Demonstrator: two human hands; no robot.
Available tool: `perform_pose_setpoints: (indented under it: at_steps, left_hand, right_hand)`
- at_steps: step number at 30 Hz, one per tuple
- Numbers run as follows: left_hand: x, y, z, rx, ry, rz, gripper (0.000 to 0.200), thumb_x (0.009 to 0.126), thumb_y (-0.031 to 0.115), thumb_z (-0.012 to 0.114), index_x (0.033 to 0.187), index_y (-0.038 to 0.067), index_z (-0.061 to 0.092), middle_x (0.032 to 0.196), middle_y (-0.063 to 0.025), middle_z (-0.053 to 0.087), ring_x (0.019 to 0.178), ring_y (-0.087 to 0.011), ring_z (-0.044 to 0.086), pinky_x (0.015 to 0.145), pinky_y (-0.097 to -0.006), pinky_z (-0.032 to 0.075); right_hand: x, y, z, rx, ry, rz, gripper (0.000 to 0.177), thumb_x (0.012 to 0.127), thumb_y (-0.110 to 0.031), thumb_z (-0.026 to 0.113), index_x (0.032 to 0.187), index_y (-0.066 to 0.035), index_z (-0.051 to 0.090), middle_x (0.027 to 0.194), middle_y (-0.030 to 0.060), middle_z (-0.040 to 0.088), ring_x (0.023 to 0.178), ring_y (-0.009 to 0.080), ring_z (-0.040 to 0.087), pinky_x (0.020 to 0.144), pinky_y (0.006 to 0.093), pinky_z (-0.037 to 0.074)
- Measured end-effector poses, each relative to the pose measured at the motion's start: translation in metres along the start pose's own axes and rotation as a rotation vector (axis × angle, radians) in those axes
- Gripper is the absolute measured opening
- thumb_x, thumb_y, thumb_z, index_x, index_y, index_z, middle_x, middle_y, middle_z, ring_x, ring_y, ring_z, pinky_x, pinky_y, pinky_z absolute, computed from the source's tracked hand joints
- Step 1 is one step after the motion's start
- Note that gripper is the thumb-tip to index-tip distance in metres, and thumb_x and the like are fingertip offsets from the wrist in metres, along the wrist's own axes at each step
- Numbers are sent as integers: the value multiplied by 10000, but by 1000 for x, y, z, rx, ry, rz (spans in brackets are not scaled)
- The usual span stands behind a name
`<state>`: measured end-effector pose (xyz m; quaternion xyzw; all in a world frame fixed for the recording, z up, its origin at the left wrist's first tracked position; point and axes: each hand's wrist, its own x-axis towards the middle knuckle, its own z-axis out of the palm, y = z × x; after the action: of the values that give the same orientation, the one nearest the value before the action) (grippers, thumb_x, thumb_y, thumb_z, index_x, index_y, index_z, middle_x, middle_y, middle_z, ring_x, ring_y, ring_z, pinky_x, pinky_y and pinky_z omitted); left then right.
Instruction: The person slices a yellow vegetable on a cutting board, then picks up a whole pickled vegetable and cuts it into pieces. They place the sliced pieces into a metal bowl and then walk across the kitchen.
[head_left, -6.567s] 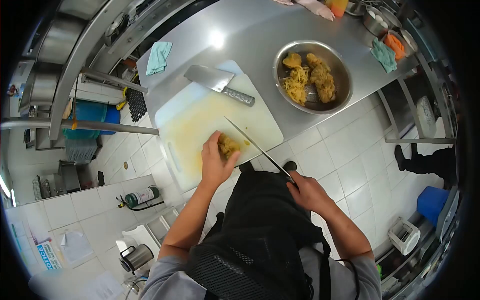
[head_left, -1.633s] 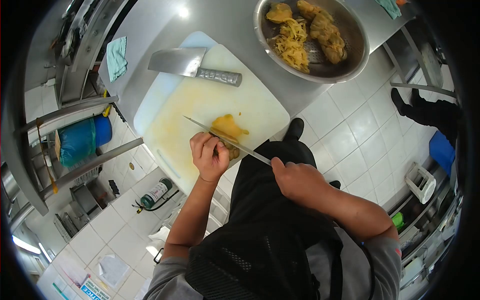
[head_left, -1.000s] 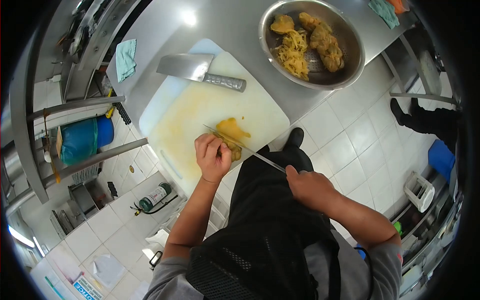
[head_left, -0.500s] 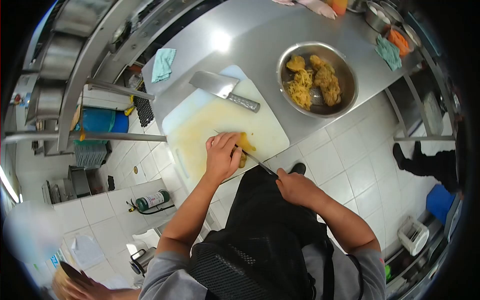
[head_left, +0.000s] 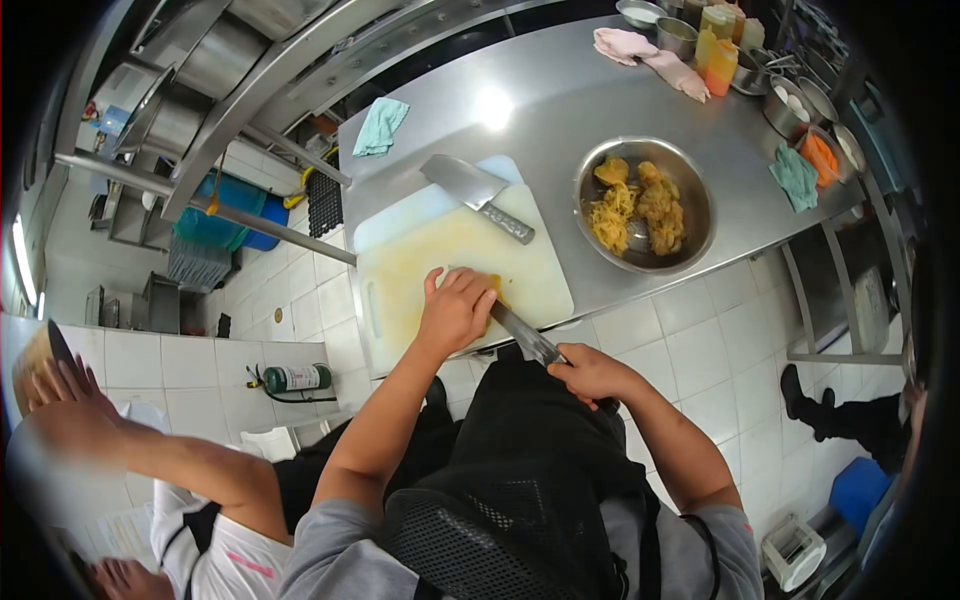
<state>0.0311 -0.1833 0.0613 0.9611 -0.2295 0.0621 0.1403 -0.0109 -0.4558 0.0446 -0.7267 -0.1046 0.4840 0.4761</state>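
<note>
My left hand (head_left: 458, 308) bends over the near part of a white, yellow-stained cutting board (head_left: 405, 262), its fingers closed on a piece of yellow-brown pickled vegetable (head_left: 496, 285). Most of that piece is hidden beneath the fingers. A knife (head_left: 530, 335) is gripped by the handle in my right hand (head_left: 595, 373), just past the board's near edge; its blade points up and left, with the tip right beside my left fingers. Farther up the board lies a cleaver (head_left: 470, 187) with a dark handle. Right of the board, a steel bowl (head_left: 706, 220) holds yellow shreds (head_left: 611, 220) and larger chunks (head_left: 661, 208).
A green cloth (head_left: 381, 125) lies at the steel table's (head_left: 540, 95) far left corner. Sauce bottles (head_left: 721, 68), a pink cloth (head_left: 655, 60) and small pots (head_left: 786, 105) stand far right. Another person's arm (head_left: 200, 465) reaches in at left. A shelf post (head_left: 285, 236) borders the table.
The knife's blade has turned, now showing its broad side. My left fingers cover more of the vegetable. The view has shifted, and the person at left shows much more.
</note>
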Motion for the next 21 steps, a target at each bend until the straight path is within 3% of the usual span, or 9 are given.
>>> perform_pose_setpoints:
  at_steps: [2, 6, 8, 9, 10, 12, 13, 17, 21]
  left_hand:
    - [2, 9, -7, -63, 206, -111, 248, 948, 163, 623, 1184, 93, 653, 1169, -89, 659, 1132, -263, 590, 1070, -463, 307]
    - [-29, 2, -11, -66, 368, -244, 327, 950, 157, 622, 1267, 78, 612, 1214, -101, 657, 1166, -269, 578, 1082, -453, 297]
    - [-51, 5, -11, -48, 386, -348, 350, 943, 151, 631, 1277, 57, 594, 1227, -113, 653, 1186, -272, 567, 1086, -438, 294]
    - [-62, 6, -11, -47, 377, -366, 367, 926, 146, 645, 1277, 54, 590, 1238, -115, 651, 1192, -277, 566, 1083, -429, 294]
    - [-74, 8, -11, -43, 380, -373, 367, 926, 146, 645, 1277, 54, 590, 1238, -115, 651, 1192, -277, 566, 1083, -429, 294]
    - [-94, 14, -11, -59, 355, -422, 367, 918, 146, 649, 1268, 50, 595, 1233, -118, 651, 1194, -280, 569, 1082, -427, 296]
    - [-102, 17, -10, -51, 361, -443, 374, 908, 141, 658, 1265, 48, 597, 1216, -117, 658, 1191, -281, 572, 1074, -432, 306]
    - [-137, 26, -5, -82, 390, -434, 359, 892, 156, 688, 1227, 47, 616, 1180, -112, 674, 1156, -297, 587, 1047, -450, 332]
    - [-172, 39, -3, -36, 381, -448, 352, 870, 201, 714, 1194, 86, 642, 1117, -97, 680, 1108, -305, 601, 1014, -486, 357]
  right_hand:
    - [-6, -1, -4, 221, -39, -29, 264, 1034, -254, 521, 1001, 8, 513, 614, 59, 507, 410, 156, 519, 393, 341, 456]
    - [-20, 0, -17, 388, -123, -57, 232, 1036, -241, 520, 1008, -11, 516, 613, 38, 475, 408, 132, 496, 376, 317, 436]
    - [-24, -5, -26, 209, -26, -93, 238, 1036, -253, 526, 1020, -16, 523, 617, 47, 509, 416, 120, 510, 373, 309, 430]
    - [-30, -17, -32, 29, 66, -105, 190, 1016, -207, 524, 1035, -18, 536, 630, 98, 580, 470, 219, 602, 449, 397, 501]
    - [-24, -12, -31, 24, 60, -107, 190, 1016, -207, 524, 1035, -18, 536, 630, 98, 580, 470, 219, 602, 449, 397, 501]
    - [-4, -1, -26, -536, 522, -377, 170, 977, -143, 517, 1084, -15, 546, 645, 162, 627, 590, 367, 665, 593, 501, 545]
    - [2, -4, -26, -586, 559, -352, 232, 928, -104, 533, 1144, -24, 552, 752, 209, 649, 739, 464, 668, 716, 561, 540]
    - [34, -10, -22, -733, 675, -513, 297, 890, -80, 582, 1181, -36, 549, 918, 220, 649, 830, 441, 673, 727, 531, 549]
    - [65, -7, -16, -982, 756, -631, 470, 820, -22, 636, 1287, -23, 579, 1136, 223, 601, 1016, 392, 610, 821, 468, 545]
